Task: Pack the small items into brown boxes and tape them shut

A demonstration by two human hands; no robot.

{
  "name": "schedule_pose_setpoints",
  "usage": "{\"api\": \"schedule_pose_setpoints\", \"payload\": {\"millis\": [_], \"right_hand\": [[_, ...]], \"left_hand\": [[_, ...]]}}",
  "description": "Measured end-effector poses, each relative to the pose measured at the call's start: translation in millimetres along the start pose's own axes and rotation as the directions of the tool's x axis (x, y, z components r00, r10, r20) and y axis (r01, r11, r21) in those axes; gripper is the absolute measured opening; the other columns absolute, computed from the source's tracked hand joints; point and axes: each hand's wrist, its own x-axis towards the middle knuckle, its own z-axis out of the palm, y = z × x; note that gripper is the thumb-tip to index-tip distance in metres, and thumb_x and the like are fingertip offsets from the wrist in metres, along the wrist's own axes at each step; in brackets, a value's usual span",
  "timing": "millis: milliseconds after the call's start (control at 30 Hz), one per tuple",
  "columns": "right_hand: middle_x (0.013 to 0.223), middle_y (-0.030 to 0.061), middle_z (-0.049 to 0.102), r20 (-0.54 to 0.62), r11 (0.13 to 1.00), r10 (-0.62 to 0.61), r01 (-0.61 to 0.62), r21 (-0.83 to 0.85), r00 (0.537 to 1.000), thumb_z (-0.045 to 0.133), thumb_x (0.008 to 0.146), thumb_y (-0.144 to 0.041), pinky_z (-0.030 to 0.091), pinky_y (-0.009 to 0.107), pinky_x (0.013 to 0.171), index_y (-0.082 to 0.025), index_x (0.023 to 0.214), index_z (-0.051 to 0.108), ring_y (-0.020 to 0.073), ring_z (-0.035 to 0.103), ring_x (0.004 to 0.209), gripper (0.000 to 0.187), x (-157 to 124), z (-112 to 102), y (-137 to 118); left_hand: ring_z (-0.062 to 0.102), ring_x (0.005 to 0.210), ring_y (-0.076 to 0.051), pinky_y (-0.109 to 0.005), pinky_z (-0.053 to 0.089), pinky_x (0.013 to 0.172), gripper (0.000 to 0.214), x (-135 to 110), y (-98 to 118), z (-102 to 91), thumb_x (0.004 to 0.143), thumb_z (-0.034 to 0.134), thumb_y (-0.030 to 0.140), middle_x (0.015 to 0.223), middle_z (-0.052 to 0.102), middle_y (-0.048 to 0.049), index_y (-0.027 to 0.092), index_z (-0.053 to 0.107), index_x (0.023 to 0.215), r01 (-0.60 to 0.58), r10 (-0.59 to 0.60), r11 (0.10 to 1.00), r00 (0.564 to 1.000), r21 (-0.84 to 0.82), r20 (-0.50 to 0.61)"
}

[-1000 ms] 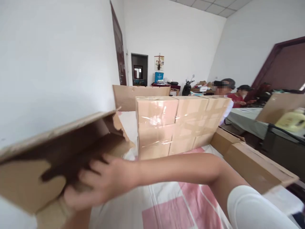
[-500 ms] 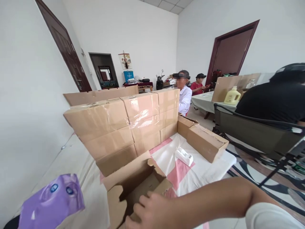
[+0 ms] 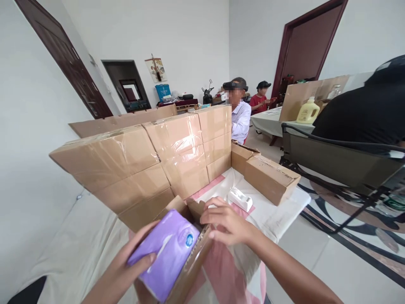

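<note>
My left hand [image 3: 125,268] grips a soft purple packet [image 3: 167,253] from its left side and holds it partly inside an open cardboard box [image 3: 193,264] at the bottom centre. My right hand [image 3: 226,221] rests on the box's far right edge, fingers curled over the upright flap [image 3: 194,207]. The box sits on a white and pink cloth [image 3: 272,217].
Stacked taped cartons [image 3: 152,162] form a wall just behind the box. A white tape dispenser [image 3: 240,199] and two cartons [image 3: 270,179] lie to the right. A dark chair [image 3: 335,162], a person in black, and two seated people further back fill the right side.
The purple packet has moved from the lower left into the open box. My right hand has shifted from inside the box to its flap. The view has tilted slightly.
</note>
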Motion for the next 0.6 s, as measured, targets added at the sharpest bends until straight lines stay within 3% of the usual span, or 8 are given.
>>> {"api": "schedule_pose_setpoints", "payload": {"millis": [67,167,267,367,467,600], "right_hand": [[0.096,0.0112,0.075,-0.013,0.996,0.092,-0.092,0.008,0.996,0.037,0.107,-0.062,0.046,0.045,0.093,-0.018,0.107,0.072,0.0276,0.058,0.106,0.056,-6.0,3.2,11.0],[0.096,0.0117,0.074,-0.054,0.987,0.148,-0.144,0.069,0.988,0.03,0.107,-0.066,0.047,0.046,0.093,-0.018,0.103,0.072,0.0273,0.056,0.103,0.064,-13.2,15.4,22.7],[0.095,0.0115,0.073,-0.138,0.98,0.164,-0.145,0.138,0.977,0.026,0.105,-0.07,0.048,0.047,0.09,-0.019,0.096,0.071,0.0268,0.056,0.1,0.069,-18.0,28.6,27.8],[0.092,0.0111,0.073,-0.216,0.976,0.167,-0.13,0.175,0.962,0.023,0.104,-0.073,0.048,0.049,0.091,-0.02,0.091,0.07,0.0271,0.055,0.099,0.071,-22.8,42.3,30.6],[0.092,0.0111,0.073,-0.307,0.98,0.135,-0.081,0.181,0.942,0.022,0.103,-0.074,0.046,0.051,0.092,-0.021,0.087,0.068,0.0273,0.054,0.097,0.072,-29.3,57.0,35.3],[0.095,0.0118,0.073,-0.362,0.982,0.122,-0.059,0.178,0.924,0.021,0.103,-0.071,0.043,0.053,0.093,-0.021,0.086,0.067,0.0281,0.053,0.098,0.07,-36.8,70.0,41.2]], "left_hand": [[0.058,0.139,-0.037,-0.054,0.044,0.12,0.063,14.8,1.0,13.5,0.083,0.066,0.059,0.148,0.065,-0.0019,0.032,0.065,0.141,-0.007,0.002,0.999,0.996,0.051,0.092],[0.054,0.144,-0.033,-0.052,0.04,0.123,0.062,24.6,-2.1,22.7,0.091,0.058,0.058,0.153,0.061,-0.0018,0.032,0.061,0.146,-0.016,0.004,0.995,0.992,0.097,0.125],[0.051,0.147,-0.033,-0.052,0.038,0.124,0.065,25.1,-4.2,22.5,0.094,0.052,0.066,0.154,0.06,-0.0045,0.03,0.061,0.148,-0.011,-0.018,0.984,0.988,0.181,0.155],[0.055,0.143,-0.034,-0.053,0.039,0.123,0.066,25.2,-4.5,21.7,0.097,0.044,0.068,0.144,0.068,-0.0076,0.028,0.065,0.145,-0.034,-0.029,0.961,0.974,0.273,0.225],[0.063,0.136,-0.034,-0.053,0.04,0.123,0.063,27.7,-8.7,25.1,0.1,0.038,0.064,0.134,0.074,-0.0082,0.029,0.065,0.145,-0.131,0.035,0.929,0.962,0.348,0.269],[0.063,0.135,-0.032,-0.047,0.045,0.121,0.055,30.9,-25.9,37.7,0.102,0.04,0.051,0.142,0.07,-0.0067,0.029,0.063,0.147,-0.238,0.149,0.853,0.964,0.465,0.22]]}}
